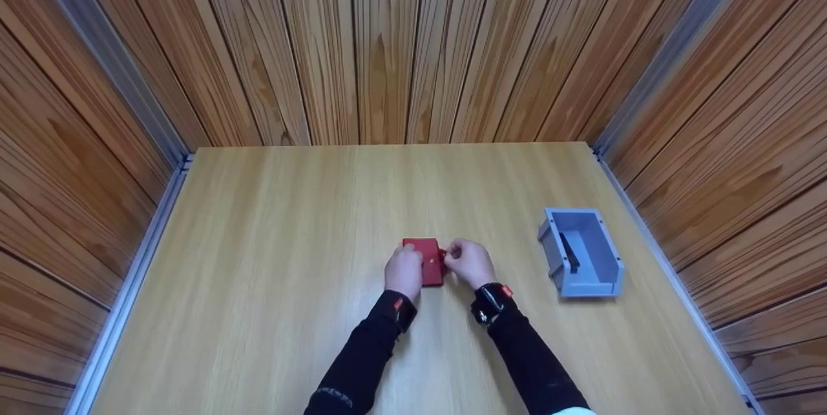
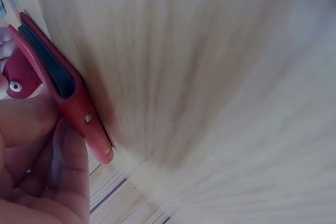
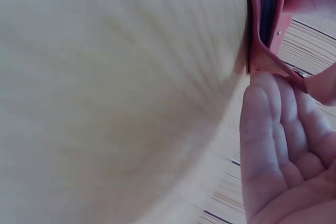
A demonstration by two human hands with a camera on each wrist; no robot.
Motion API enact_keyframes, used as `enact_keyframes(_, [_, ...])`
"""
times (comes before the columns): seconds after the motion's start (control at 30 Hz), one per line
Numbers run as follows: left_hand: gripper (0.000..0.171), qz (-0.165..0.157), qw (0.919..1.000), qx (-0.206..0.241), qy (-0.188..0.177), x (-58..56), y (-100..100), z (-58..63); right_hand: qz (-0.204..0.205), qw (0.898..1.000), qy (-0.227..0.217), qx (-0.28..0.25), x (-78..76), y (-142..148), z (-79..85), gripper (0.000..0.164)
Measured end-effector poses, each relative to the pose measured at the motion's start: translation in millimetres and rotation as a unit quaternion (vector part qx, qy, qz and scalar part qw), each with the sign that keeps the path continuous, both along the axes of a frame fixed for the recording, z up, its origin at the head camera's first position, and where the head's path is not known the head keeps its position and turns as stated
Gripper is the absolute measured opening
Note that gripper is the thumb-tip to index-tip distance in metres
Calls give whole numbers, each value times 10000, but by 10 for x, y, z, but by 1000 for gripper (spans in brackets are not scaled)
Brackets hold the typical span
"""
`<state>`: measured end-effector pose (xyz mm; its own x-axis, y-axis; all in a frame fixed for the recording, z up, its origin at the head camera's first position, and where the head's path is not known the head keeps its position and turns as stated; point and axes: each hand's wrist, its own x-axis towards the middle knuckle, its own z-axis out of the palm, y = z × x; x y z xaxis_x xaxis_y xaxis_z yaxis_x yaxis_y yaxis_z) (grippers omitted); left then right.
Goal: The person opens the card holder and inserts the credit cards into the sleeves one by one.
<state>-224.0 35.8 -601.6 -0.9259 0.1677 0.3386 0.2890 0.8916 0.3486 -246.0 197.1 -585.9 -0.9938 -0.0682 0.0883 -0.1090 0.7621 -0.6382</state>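
Observation:
A red snap wallet (image 1: 425, 249) lies low over the middle of the table, between both hands. My left hand (image 1: 405, 271) grips its left side, thumb on top. At the opposite side, my right hand (image 1: 470, 263) pinches the flap (image 3: 270, 65) between thumb and fingers. The flap stands away from the body, and its metal snap (image 2: 15, 86) shows in the left wrist view. Dark lining (image 2: 50, 61) is visible in the wallet's slit. Parts of the wallet are hidden behind the fingers.
A blue-grey open bin (image 1: 590, 289) stands on the table (image 1: 278, 240) to the right, with a slim black object (image 1: 568, 252) inside. Wood-panelled walls (image 1: 387, 46) and metal rails (image 1: 139, 266) border the tabletop.

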Motion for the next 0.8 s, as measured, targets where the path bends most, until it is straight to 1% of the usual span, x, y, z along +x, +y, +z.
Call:
enact_keyframes(0.1, [16,-14,9999,11,140,-2,-5,3,244,9992,311,41,-3,26,1,16])
enact_keyframes(0.17, [16,-25,9997,24,241,-1,-10,-7,501,9965,657,131,0,34,-12,22])
enact_keyframes(0.2, [16,-27,9997,34,232,-3,-10,-12,603,9949,789,162,3,34,-17,24])
enact_keyframes(0.3, [16,-27,9999,29,146,-4,-9,-15,882,9888,1171,293,8,30,-26,21])
enact_keyframes(0.43, [15,-13,10000,6,19,0,-5,-11,1060,9826,1443,488,14,30,-30,15])
enact_keyframes(0.57, [15,8,10000,-25,-51,4,0,-5,1044,9803,1493,762,19,48,-34,11])
enact_keyframes(0.8, [17,12,9999,-41,-111,-2,0,-11,726,9792,1480,1183,32,86,-61,6])
